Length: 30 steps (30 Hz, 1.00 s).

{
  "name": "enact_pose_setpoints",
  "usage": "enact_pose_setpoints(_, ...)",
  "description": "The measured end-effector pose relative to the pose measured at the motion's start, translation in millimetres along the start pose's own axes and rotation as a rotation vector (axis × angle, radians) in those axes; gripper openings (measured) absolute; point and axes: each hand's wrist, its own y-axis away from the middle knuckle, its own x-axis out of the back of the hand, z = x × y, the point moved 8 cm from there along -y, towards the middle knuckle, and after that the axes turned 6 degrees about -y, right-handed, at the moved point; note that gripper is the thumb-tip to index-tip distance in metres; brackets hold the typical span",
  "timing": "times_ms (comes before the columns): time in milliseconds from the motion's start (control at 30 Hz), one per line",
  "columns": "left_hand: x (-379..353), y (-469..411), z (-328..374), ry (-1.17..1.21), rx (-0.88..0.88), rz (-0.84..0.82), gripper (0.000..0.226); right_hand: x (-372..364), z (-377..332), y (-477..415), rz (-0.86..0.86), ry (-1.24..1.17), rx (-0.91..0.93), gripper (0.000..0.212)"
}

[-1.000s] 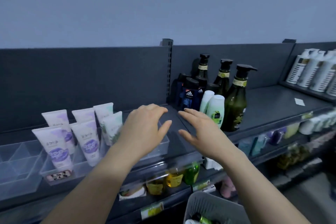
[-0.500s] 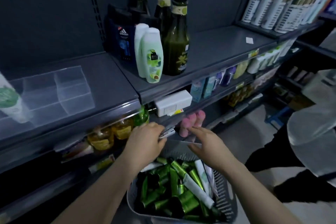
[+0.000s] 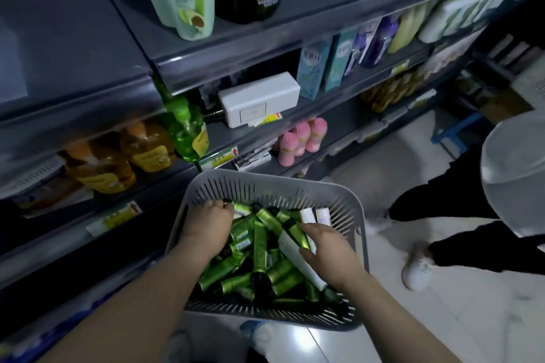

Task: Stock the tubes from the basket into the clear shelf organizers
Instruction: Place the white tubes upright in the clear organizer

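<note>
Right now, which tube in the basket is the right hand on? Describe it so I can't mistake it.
Find the grey slotted basket on the floor below the shelves. Along its right side, under the right hand, a long white tube lies diagonally across the pile. Almost every neighbour is a shorter metallic green tube; this one is plain white.

Both bare forearms reach forward and down. The left hand (image 3: 206, 222) lies palm down, fingers curled. The right hand (image 3: 327, 247) has its fingers bent and spread.
</note>
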Motion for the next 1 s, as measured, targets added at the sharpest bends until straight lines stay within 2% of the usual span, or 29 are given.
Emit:
enact_pose_setpoints(67,-10.8,-12.0,2.4,-0.05,0.009,-0.05,0.054,-12.7,11.9,-4.0,-0.015,-0.005,-0.019,0.046)
enact_pose_setpoints(200,-30.6,-28.6,1.2,-0.057,0.034,-0.135,0.044,-33.8,32.7,-10.5,-0.057,-0.006,-0.055,0.045)
enact_pose_setpoints(333,-39.2,-36.1,0.0,-0.073,0.026,-0.158,0.042,-50.7,50.6,-13.3,-0.093,-0.002,-0.089,0.051)
enact_pose_setpoints(467,-35.6,-34.9,0.6,0.02,0.037,-0.131,0.041,-61.5,59.1,-16.3,-0.092,-0.019,-0.12,0.057)
enact_pose_setpoints(533,-28.9,-26.4,-1.1,0.122,0.087,-0.094,0.03,-66.2,60.5,-17.5,-0.103,-0.02,-0.137,0.056)
enact_pose_setpoints(633,-28.1,-9.7,-12.7,0.446,0.231,-0.054,0.017,-74.1,62.2,-18.5,-0.13,0.014,-0.146,0.053)
enact_pose_setpoints(733,-37.8,5.7,-12.7,0.74,0.265,-0.103,0.046,-84.0,63.9,-20.7,-0.167,0.039,-0.163,0.054)
enact_pose_setpoints(800,-41.9,14.8,-8.0,0.917,0.255,-0.108,0.057,-89.8,66.5,-23.2,-0.188,0.062,-0.191,0.058)
enact_pose_setpoints(867,-43.3,22.9,-3.9,1.032,0.255,-0.094,0.056,-95.2,67.7,-25.2,-0.209,0.1,-0.211,0.058)
enact_pose_setpoints(1000,-35.9,33.9,0.5,1.126,0.255,-0.018,0.039,-103.8,65.0,-27.3,-0.256,0.214,-0.22,0.034)
